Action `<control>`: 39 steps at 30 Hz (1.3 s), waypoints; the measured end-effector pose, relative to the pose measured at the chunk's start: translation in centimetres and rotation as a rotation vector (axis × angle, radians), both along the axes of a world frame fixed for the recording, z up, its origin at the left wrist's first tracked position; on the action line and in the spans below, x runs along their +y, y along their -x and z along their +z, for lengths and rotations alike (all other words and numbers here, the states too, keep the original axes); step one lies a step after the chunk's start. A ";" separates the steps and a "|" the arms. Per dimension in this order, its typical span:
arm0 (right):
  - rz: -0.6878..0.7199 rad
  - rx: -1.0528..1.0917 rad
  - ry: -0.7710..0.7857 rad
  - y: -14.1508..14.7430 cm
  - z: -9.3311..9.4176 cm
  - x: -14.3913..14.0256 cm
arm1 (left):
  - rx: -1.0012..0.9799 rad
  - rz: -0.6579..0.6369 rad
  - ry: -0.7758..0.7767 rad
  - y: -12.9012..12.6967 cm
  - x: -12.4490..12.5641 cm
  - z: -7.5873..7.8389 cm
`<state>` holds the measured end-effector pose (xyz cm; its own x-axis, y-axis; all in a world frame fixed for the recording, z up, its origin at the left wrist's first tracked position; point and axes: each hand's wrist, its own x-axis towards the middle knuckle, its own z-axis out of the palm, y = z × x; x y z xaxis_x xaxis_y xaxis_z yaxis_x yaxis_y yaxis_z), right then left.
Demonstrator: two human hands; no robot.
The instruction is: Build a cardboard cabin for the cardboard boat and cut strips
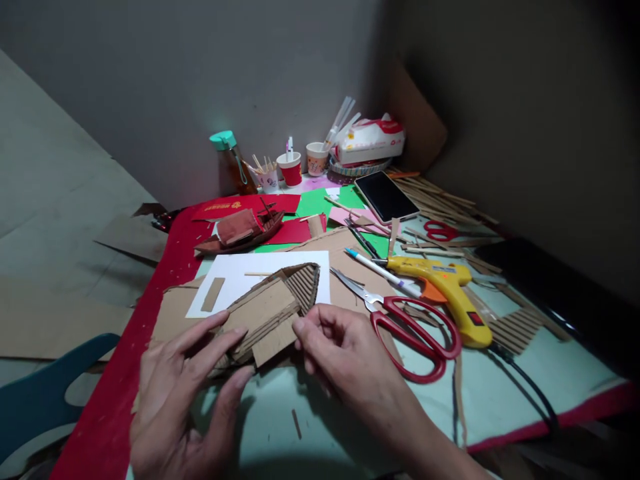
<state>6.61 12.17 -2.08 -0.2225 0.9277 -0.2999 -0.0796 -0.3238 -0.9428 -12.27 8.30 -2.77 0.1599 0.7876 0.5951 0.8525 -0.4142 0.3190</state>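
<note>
Currently both hands pinch the cardboard boat (273,310), just left of the red scissors (410,327): left hand (190,380) fingers steadying its hull, right hand (345,353) gripping a flap. Steady, even pressure should keep the joint aligned.

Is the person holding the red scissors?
No, the red scissors lie on the table while both hands hold a cardboard boat.

Both the left hand (185,393) and the right hand (350,360) are bare: no gloves, rings or watch; forearms show no sleeves.
</note>
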 end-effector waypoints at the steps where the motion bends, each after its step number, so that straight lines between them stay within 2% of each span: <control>1: 0.008 -0.003 -0.006 -0.1 0.1 0.0 | 0.011 -0.012 -0.008 0.2 0.0 0.2; 6: 0.021 -0.049 -0.034 -0.4 0.6 0.2 | -0.045 0.015 0.086 0.3 0.8 1.0; 14: 0.001 -0.128 -0.047 -0.6 1.4 0.6 | -0.041 -0.053 0.172 -1.3 3.3 2.5; 18: 0.024 -0.147 -0.034 -0.7 1.6 0.7 | -0.042 -0.063 0.198 -0.2 3.4 2.4; 22: 0.043 -0.153 -0.004 -0.6 1.6 0.9 | -0.061 -0.140 0.258 1.4 3.0 2.0; 28: 0.034 -0.130 -0.026 -0.1 0.8 1.0 | -0.057 -0.181 0.336 2.0 3.0 2.3; 35: 0.044 -0.137 -0.034 0.1 0.3 1.0 | -0.019 -0.102 0.399 2.7 2.9 2.5; 39: 0.071 -0.178 -0.041 -0.4 0.6 0.6 | 0.082 -0.095 0.429 3.2 3.3 2.6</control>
